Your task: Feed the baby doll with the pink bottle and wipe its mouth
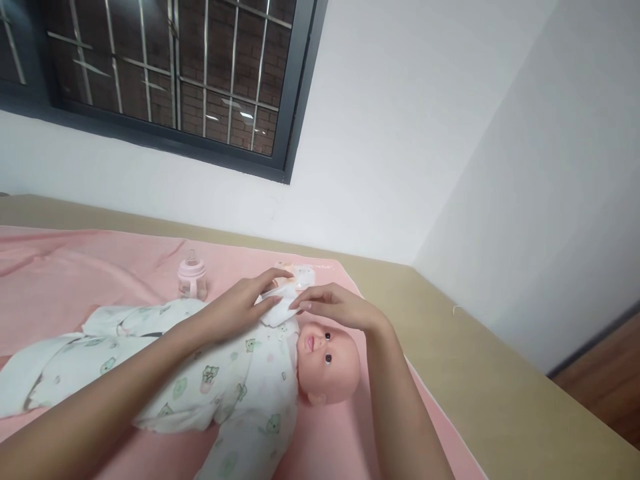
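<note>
A baby doll [330,363] lies on its back on a pink sheet [330,433], head toward the right, dressed in a white suit [225,373] with green bear prints. Above its far shoulder is a thin, plain white cloth [279,312], perhaps a wipe. My left hand [245,299] reaches over the doll's chest, thumb and fingers around the cloth's left side. From the right, my right hand [337,305] pinches the cloth's edge near the doll's chin. Just behind my fingers lies a small white and orange packet [304,276], partly hidden.
A pink-capped baby bottle [193,277] stands upright beyond the doll's legs. The sheet covers part of a light wooden surface [440,347] that meets white walls behind and at the right. A dark-framed barred window [175,73] is at the upper left.
</note>
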`<state>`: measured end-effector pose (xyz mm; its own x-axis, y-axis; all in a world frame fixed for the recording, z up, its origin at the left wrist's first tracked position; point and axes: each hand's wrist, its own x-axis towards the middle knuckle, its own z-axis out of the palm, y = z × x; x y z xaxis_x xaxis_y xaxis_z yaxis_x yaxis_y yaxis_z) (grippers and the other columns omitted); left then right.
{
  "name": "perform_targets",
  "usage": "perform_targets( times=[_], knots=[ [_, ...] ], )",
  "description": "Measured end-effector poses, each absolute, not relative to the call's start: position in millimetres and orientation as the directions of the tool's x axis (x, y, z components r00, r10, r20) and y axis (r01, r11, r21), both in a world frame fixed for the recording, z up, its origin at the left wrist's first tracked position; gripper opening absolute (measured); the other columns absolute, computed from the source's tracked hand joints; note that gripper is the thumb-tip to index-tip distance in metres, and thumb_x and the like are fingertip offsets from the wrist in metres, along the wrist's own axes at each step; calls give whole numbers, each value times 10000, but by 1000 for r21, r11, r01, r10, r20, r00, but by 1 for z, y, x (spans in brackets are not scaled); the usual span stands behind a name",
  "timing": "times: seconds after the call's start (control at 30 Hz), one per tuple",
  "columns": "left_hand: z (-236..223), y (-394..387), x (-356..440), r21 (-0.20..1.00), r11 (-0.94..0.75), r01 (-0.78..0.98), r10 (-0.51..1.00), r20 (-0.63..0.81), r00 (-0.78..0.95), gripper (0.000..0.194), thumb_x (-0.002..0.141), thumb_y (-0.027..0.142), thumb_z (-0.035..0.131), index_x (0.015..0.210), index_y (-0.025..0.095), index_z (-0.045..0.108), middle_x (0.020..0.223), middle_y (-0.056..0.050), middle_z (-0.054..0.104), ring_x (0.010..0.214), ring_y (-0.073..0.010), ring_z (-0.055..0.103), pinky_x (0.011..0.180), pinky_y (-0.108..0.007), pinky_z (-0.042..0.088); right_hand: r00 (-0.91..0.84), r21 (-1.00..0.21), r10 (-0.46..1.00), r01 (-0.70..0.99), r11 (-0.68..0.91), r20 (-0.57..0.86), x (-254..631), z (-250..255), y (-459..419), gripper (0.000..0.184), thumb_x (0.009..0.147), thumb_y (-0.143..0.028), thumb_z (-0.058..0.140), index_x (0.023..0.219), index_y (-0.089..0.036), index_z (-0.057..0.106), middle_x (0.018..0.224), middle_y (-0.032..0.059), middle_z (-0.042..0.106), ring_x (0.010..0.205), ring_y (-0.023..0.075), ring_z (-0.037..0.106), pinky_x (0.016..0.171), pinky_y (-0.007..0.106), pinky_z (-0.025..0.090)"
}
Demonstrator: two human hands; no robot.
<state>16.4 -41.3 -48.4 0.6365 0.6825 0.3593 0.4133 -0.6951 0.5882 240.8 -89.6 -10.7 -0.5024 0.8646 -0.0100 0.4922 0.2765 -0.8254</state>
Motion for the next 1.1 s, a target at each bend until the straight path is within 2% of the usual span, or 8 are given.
perform_targets(
  times=[0.17,0.3,0.4,0.47,0.57,0.73,0.9,1.1],
  knots=[
    [-37,-38,8,592,-712,376,677,440,590,472,904,432,440,1334,241,411,1024,-40,659,925,-205,630,808,-316,479,-332,-836,943,520,173,-11,264,-25,-77,269,845,-402,562,871,-171,696,966,51,692,925,172,628,930,337,452],
    [-26,-34,-11,581,-708,402,689,442,575,418,901,500,461,1248,277,524,1017,-14,676,958,-204,634,808,-299,499,-130,-833,985,552,-23,-113,289,-48,-63,313,794,-449,593,740,-155,685,811,51,672,802,161,612,863,339,461],
    [-15,-30,-29,555,-699,450,710,466,528,371,884,544,479,1106,288,629,1069,-11,681,985,-219,630,847,-316,502,-33,-870,987,476,-125,-160,304,-65,-54,342,741,-487,645,769,-152,709,816,58,670,772,149,599,879,349,466],
    [-9,-26,-43,544,-674,500,739,493,460,377,866,567,485,1049,287,659,1099,-12,681,981,-236,631,845,-337,508,-11,-905,993,412,-106,-121,308,-75,-49,351,723,-493,663,814,-160,722,867,67,679,794,150,601,902,359,467],
    [-3,-15,-64,555,-611,565,784,524,333,403,824,595,504,1016,287,678,1098,-17,687,988,-267,631,831,-359,515,-5,-951,999,306,-40,-44,306,-84,-37,367,710,-500,679,879,-178,730,941,80,688,847,164,612,923,370,474],
    [-7,4,-89,670,-520,530,840,514,173,401,765,610,556,966,286,681,1043,-16,707,969,-280,648,863,-361,507,-106,-977,993,210,-32,-55,289,-87,-5,387,677,-461,735,960,-197,728,1052,89,685,893,181,638,971,403,464],
    [-15,17,-97,737,-433,519,886,455,92,429,735,601,585,968,253,677,1049,-35,704,979,-285,643,878,-371,492,-153,-999,988,44,17,10,276,-84,24,448,672,-415,766,1076,-240,687,1314,87,577,1053,226,633,1024,430,442],
    [-32,37,-105,734,-402,548,903,417,103,534,750,559,550,1144,204,613,1127,-67,662,973,-264,629,878,-372,482,-258,-985,953,-34,-171,-156,273,-92,27,576,727,-429,740,1237,-227,567,1369,115,535,1154,261,608,1014,466,480]
  ],
)
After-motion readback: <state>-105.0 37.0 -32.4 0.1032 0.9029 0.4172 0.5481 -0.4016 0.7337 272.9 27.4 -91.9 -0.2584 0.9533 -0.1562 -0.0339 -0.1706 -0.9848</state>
